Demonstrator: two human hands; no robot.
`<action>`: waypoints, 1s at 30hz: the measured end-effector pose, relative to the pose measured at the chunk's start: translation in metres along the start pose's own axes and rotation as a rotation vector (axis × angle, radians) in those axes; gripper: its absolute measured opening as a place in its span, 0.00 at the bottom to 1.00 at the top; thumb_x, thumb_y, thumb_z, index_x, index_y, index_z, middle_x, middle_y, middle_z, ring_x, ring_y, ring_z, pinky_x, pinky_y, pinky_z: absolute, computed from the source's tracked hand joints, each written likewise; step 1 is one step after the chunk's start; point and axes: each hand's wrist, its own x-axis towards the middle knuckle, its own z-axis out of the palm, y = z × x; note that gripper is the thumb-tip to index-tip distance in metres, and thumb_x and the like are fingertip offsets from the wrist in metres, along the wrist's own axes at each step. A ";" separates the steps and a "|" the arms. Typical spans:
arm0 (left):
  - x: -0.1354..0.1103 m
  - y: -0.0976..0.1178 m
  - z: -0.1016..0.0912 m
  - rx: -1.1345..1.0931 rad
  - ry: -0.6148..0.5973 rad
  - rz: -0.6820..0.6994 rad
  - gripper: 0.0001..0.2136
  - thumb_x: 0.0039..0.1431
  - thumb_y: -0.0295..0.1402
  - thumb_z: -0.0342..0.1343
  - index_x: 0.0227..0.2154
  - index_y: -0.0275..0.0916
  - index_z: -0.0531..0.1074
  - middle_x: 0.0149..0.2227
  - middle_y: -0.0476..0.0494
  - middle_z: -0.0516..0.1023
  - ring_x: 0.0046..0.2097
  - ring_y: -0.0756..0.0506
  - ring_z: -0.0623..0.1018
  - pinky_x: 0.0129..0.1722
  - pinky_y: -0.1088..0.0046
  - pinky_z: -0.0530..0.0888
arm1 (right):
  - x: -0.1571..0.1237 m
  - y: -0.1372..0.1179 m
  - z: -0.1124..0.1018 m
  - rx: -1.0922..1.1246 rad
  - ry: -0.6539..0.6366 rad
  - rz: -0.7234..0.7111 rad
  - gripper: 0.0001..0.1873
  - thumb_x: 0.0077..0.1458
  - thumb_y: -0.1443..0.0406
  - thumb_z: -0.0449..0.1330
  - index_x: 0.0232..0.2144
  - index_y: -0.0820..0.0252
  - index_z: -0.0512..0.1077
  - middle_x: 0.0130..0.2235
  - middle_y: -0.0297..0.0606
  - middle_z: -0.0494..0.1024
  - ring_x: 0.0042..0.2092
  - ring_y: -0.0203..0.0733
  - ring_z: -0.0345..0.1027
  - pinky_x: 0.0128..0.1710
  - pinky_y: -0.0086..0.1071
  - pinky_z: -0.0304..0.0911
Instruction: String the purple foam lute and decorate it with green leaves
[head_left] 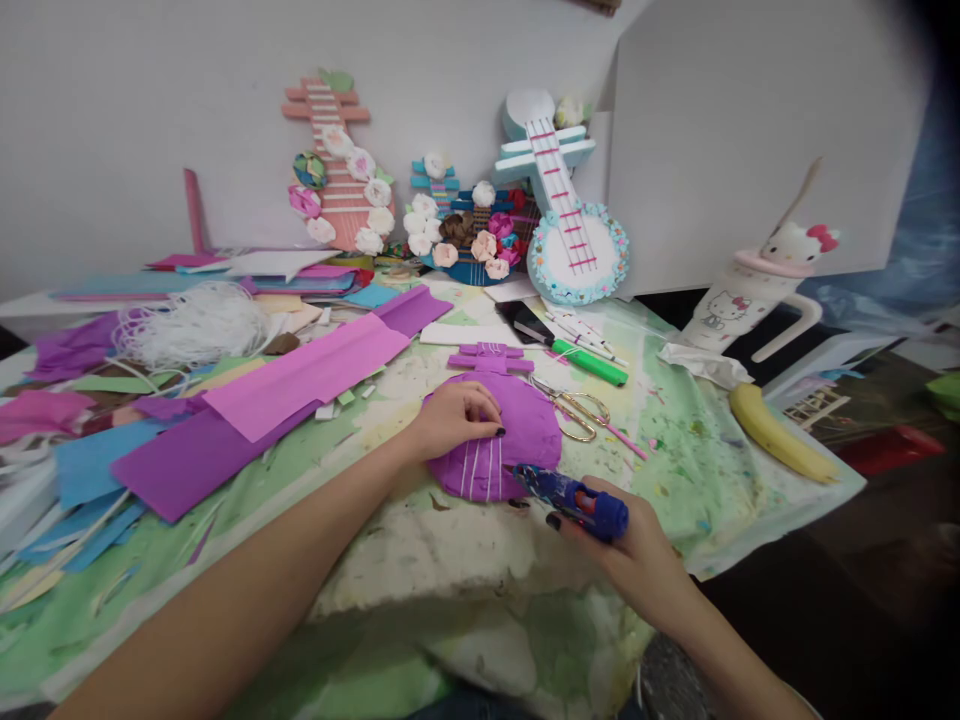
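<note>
In front of me on the table lies a purple paper-covered lute model (529, 420), with thin white strings running down its round body. My left hand (461, 415) rests over the body, thumb and finger pinched on a white string (500, 465). A blue hot glue gun (574, 500) is gripped in my right hand (637, 545). Its nozzle points left and meets the lower right part of the body near the strings. Gold-handled scissors (581, 415) lie just right of the model, beside a pink stick (626, 442).
Crepe paper strips (300, 385) and a tangle of white string (191, 325) cover the left side. Finished lute models (337, 170) lean on the wall. A green marker (589, 362), a banana (780, 435) and a white tumbler (739, 300) stand or lie to the right.
</note>
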 end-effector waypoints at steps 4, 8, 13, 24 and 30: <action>0.000 0.000 0.000 0.007 0.003 -0.011 0.02 0.47 0.30 0.61 0.24 0.37 0.78 0.34 0.46 0.76 0.26 0.54 0.68 0.26 0.77 0.65 | -0.003 -0.003 -0.001 -0.002 -0.017 0.013 0.12 0.56 0.61 0.56 0.24 0.59 0.60 0.24 0.29 0.62 0.27 0.34 0.55 0.26 0.27 0.51; 0.000 0.002 0.000 0.010 0.006 -0.028 0.03 0.47 0.30 0.61 0.24 0.37 0.78 0.34 0.46 0.76 0.26 0.55 0.68 0.25 0.78 0.65 | -0.006 -0.005 -0.001 -0.005 -0.035 0.032 0.12 0.56 0.61 0.56 0.24 0.59 0.61 0.23 0.29 0.62 0.26 0.34 0.55 0.26 0.27 0.50; 0.000 0.003 0.000 0.015 0.014 -0.023 0.03 0.47 0.30 0.61 0.24 0.37 0.78 0.34 0.45 0.76 0.26 0.54 0.68 0.25 0.78 0.65 | -0.007 -0.007 -0.002 -0.028 -0.054 0.039 0.14 0.56 0.60 0.55 0.23 0.59 0.60 0.23 0.30 0.63 0.26 0.34 0.55 0.26 0.28 0.50; 0.000 0.002 0.000 0.026 0.011 -0.005 0.03 0.48 0.30 0.61 0.24 0.37 0.78 0.35 0.45 0.76 0.27 0.54 0.69 0.26 0.78 0.66 | -0.015 -0.007 -0.004 -0.050 -0.099 0.050 0.14 0.57 0.60 0.53 0.23 0.59 0.60 0.24 0.31 0.63 0.26 0.35 0.56 0.26 0.28 0.51; 0.000 0.003 0.001 0.032 0.016 0.001 0.02 0.48 0.29 0.61 0.24 0.37 0.78 0.34 0.45 0.76 0.26 0.55 0.68 0.25 0.78 0.65 | -0.013 -0.006 -0.004 -0.018 -0.037 0.035 0.14 0.57 0.59 0.55 0.23 0.59 0.60 0.23 0.30 0.62 0.26 0.34 0.56 0.26 0.28 0.50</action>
